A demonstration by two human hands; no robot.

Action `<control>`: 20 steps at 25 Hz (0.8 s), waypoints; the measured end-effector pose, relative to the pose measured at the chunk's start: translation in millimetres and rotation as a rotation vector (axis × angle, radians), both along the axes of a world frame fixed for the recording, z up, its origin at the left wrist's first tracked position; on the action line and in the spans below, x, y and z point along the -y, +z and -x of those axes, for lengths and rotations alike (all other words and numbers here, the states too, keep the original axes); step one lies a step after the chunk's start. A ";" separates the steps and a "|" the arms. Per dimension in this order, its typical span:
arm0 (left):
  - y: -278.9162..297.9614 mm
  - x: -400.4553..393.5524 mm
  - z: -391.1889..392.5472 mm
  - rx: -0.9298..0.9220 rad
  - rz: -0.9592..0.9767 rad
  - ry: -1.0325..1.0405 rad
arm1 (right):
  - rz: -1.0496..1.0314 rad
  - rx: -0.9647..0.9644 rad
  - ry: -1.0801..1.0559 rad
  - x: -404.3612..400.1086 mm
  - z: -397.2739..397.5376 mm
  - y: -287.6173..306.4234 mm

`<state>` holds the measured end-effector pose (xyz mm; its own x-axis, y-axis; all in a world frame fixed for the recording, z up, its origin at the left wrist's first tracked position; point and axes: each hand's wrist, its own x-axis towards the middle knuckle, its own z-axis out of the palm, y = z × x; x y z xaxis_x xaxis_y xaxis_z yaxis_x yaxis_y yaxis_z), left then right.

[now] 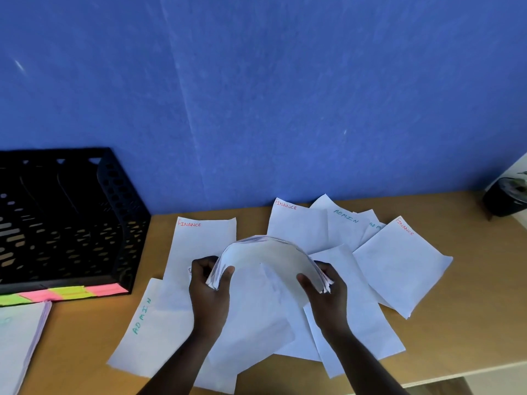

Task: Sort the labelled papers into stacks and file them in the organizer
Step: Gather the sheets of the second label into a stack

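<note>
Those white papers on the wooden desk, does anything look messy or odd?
Yes. The loose white labelled sheets lie fanned at mixed angles, FINANCE and ADMIN mingled, and the thick white paper stack is bowed into an arch between left hand and right hand.

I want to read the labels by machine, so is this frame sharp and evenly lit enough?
Head view: wide-angle bending curves the table edge; the black organizer is underexposed, its slots hard to tell apart. FINANCE sheet and ADMIN sheet read clearly. The bent stack between left hand and right hand looks slightly soft.
</note>
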<state>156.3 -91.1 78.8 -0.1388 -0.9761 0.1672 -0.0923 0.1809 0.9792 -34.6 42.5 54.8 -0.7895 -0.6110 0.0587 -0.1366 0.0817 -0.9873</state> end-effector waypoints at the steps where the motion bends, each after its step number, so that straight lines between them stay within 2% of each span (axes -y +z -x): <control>1: -7.7 0.7 -4.2 0.046 -0.004 0.006 | -0.048 0.019 -0.006 -1.2 -2.3 -6.5; 6: -26.6 2.4 -2.9 0.208 -0.012 0.010 | -0.174 -0.152 -0.063 -0.9 -3.8 -10.2; 8: -26.2 7.6 -0.3 0.205 -0.005 0.030 | -0.170 -0.342 -0.073 -0.7 -3.7 -0.3; 11: -29.0 15.8 0.6 0.223 0.015 0.048 | -0.268 -0.779 0.020 0.7 7.4 -3.9; 13: -30.5 18.1 1.5 0.251 0.018 0.020 | -0.348 -0.911 0.074 3.3 12.0 -10.3; 15: -31.2 19.8 3.2 0.280 -0.002 -0.009 | -0.343 -0.929 0.071 2.8 10.5 -14.2; 17: -28.0 24.5 4.8 0.301 -0.019 0.012 | -0.269 -0.849 0.007 3.0 7.6 -7.0; 20: -15.8 35.1 7.2 0.306 -0.018 0.060 | -0.135 -0.459 -0.138 6.2 14.1 12.6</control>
